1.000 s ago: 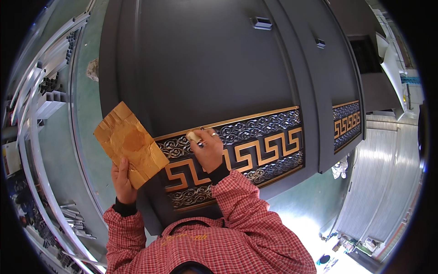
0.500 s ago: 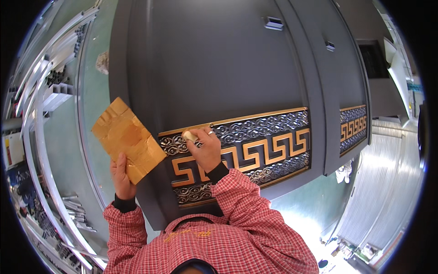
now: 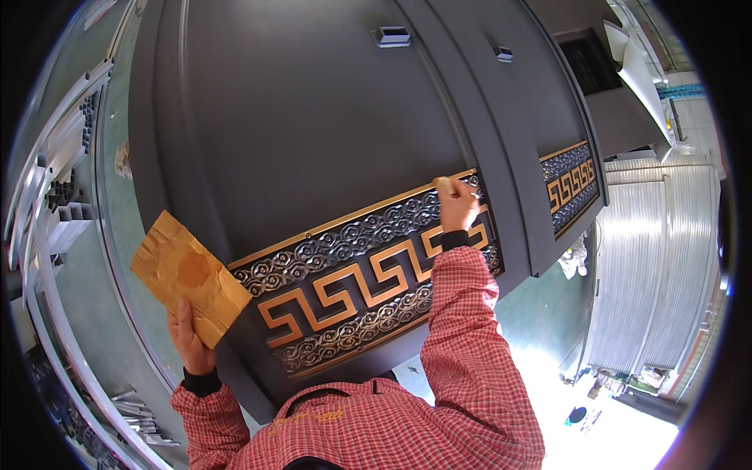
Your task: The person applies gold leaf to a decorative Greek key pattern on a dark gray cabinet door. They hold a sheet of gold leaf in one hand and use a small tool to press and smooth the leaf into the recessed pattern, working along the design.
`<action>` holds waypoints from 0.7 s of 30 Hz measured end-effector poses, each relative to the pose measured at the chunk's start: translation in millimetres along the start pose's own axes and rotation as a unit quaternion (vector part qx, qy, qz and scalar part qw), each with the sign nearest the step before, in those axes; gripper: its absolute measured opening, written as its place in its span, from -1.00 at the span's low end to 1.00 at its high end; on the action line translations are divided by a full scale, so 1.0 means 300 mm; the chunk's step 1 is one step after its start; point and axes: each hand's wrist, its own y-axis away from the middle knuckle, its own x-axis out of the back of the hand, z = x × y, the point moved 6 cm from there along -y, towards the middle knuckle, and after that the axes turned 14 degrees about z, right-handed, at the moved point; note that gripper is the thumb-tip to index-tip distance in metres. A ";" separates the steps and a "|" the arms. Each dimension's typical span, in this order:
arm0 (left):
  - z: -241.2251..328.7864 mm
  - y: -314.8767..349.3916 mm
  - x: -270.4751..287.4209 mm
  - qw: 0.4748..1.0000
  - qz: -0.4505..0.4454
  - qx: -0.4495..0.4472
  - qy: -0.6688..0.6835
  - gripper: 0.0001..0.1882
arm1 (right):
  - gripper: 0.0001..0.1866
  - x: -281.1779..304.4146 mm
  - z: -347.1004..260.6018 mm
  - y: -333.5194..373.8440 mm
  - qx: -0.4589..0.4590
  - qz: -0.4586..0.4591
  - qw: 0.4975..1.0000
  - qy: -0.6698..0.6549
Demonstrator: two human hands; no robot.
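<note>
Dark grey door panel (image 3: 313, 133) filled most of the view, its gold key-pattern band (image 3: 368, 286) running slantwise across the lower part, with a green floor strip (image 3: 110, 196) open along its left edge and stacked metal profiles (image 3: 55, 204) beyond that. Left hand (image 3: 188, 341) was raised beside the panel's lower left edge, fingers closed around the bottom of a flat gold-stained brown paper piece (image 3: 188, 278) held upright. Right hand (image 3: 457, 210), arm stretched forward in a red checked sleeve (image 3: 462, 337), was closed on a small pale tool (image 3: 445, 185), its kind unclear, tip against the band's upper gold line.
</note>
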 end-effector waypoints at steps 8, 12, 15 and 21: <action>-0.014 0.005 0.004 1.000 0.005 -0.010 0.005 -0.66 | -0.78 0.015 -0.475 0.455 0.056 -0.233 0.930 -0.279; 0.001 0.014 -0.005 1.000 -0.005 -0.017 0.004 -0.66 | -0.83 0.056 -0.358 0.273 0.056 -0.112 0.975 -0.185; -0.005 0.014 -0.011 1.000 -0.012 -0.012 0.008 -0.66 | -0.85 0.056 -0.182 0.150 0.013 -0.028 0.994 -0.108; 0.029 0.035 -0.033 0.998 -0.018 -0.047 -0.042 -0.67 | -0.78 -0.016 -0.303 0.333 0.050 -0.121 0.983 -0.125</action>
